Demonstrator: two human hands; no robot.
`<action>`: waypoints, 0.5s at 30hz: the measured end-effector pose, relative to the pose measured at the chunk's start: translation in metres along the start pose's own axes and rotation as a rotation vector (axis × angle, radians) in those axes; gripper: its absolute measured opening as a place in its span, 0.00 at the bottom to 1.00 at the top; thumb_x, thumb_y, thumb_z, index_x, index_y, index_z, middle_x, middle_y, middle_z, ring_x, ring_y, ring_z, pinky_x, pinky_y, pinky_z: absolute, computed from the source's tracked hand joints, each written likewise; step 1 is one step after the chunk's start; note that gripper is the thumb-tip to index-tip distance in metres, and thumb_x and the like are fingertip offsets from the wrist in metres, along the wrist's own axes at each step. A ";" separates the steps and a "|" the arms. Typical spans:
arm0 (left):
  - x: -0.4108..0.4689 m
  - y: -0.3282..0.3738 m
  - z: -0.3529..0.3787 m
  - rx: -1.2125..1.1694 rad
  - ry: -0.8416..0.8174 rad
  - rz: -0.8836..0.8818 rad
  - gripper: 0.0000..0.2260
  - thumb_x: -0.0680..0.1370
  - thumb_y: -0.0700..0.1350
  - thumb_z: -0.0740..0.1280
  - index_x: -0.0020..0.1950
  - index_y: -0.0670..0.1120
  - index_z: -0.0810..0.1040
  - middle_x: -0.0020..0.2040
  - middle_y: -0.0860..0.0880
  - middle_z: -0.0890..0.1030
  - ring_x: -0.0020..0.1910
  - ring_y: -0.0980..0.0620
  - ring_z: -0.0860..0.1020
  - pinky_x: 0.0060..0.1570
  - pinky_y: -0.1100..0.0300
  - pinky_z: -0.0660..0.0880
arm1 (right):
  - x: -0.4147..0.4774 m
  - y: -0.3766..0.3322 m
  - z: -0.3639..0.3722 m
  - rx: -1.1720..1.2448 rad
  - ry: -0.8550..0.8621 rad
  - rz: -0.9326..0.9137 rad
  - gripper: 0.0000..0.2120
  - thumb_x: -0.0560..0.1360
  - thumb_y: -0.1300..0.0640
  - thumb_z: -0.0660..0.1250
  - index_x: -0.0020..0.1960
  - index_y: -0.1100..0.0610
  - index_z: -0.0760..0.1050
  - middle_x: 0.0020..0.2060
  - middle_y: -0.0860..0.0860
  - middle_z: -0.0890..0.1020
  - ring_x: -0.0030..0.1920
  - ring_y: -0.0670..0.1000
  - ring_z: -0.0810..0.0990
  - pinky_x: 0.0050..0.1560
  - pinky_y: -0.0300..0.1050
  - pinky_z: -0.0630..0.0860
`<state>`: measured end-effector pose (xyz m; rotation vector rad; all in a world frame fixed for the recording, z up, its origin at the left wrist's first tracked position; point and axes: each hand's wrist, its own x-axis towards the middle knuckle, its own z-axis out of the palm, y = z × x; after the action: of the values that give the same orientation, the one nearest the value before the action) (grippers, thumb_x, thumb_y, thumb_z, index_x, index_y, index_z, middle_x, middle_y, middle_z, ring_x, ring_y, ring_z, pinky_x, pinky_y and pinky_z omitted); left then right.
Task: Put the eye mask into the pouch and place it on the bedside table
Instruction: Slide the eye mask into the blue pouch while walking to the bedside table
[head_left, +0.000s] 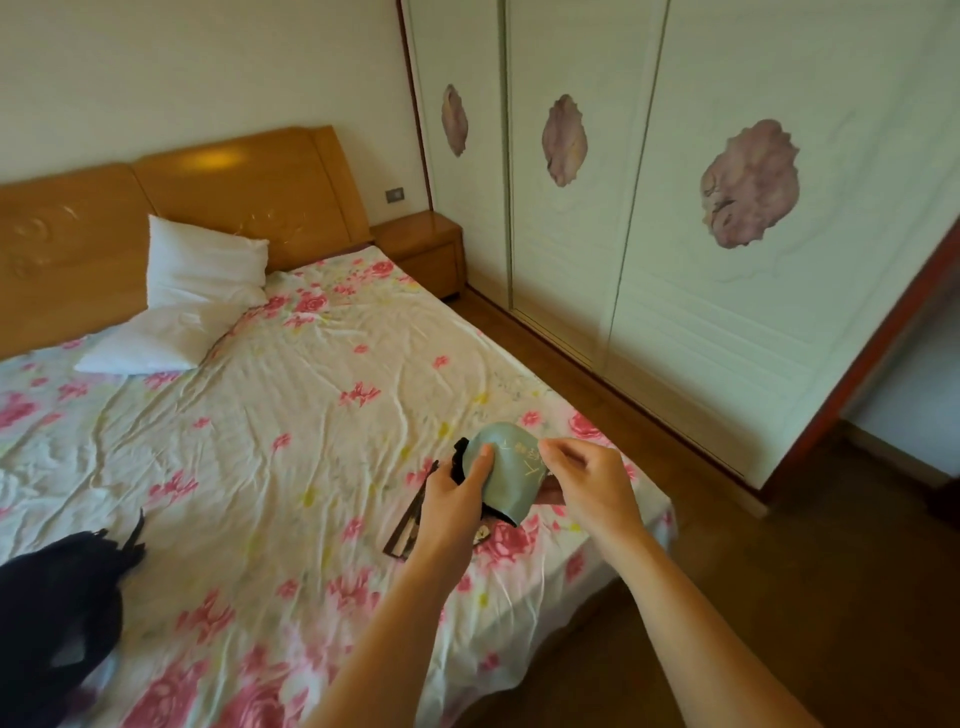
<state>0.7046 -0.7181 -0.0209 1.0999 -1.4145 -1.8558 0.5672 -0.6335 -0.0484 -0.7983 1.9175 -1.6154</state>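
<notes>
Both my hands hold a pale green eye mask (511, 467) with black edging and faint yellow markings, just above the bed's near right corner. My left hand (452, 499) grips its left side, thumb pressed on the front. My right hand (582, 480) pinches its right edge. Under my left hand a dark brown pouch (408, 525) lies flat on the flowered sheet, partly hidden by the wrist. The wooden bedside table (421, 236) stands far off, beside the headboard and against the wardrobe.
The bed (291, 395) has a flowered sheet and two white pillows (197, 280) at the headboard. A black bag (57, 597) lies at the bed's lower left. White wardrobe doors (675, 208) line the right side, with a strip of wooden floor (571, 364) between.
</notes>
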 end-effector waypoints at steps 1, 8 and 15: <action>0.001 0.001 0.009 0.024 0.012 0.008 0.06 0.80 0.50 0.67 0.53 0.50 0.80 0.48 0.45 0.86 0.45 0.45 0.86 0.45 0.49 0.84 | 0.002 -0.001 -0.010 -0.001 -0.017 -0.015 0.09 0.80 0.52 0.68 0.54 0.54 0.85 0.46 0.48 0.88 0.49 0.50 0.87 0.47 0.58 0.86; 0.033 0.007 0.077 0.110 -0.111 0.037 0.15 0.81 0.54 0.64 0.65 0.48 0.75 0.53 0.39 0.84 0.42 0.38 0.86 0.27 0.54 0.80 | 0.046 0.001 -0.067 -0.114 0.062 -0.084 0.10 0.80 0.52 0.67 0.55 0.55 0.84 0.45 0.44 0.86 0.47 0.44 0.86 0.46 0.46 0.86; 0.102 0.022 0.171 0.114 -0.198 0.096 0.17 0.81 0.54 0.64 0.66 0.45 0.75 0.50 0.40 0.84 0.38 0.43 0.86 0.29 0.53 0.81 | 0.118 0.002 -0.142 -0.132 0.171 0.001 0.12 0.78 0.49 0.69 0.57 0.54 0.84 0.47 0.49 0.88 0.47 0.49 0.87 0.44 0.55 0.87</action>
<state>0.5050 -0.7219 -0.0095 0.9040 -1.6731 -1.8766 0.3846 -0.6193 -0.0276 -0.7314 2.1623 -1.6155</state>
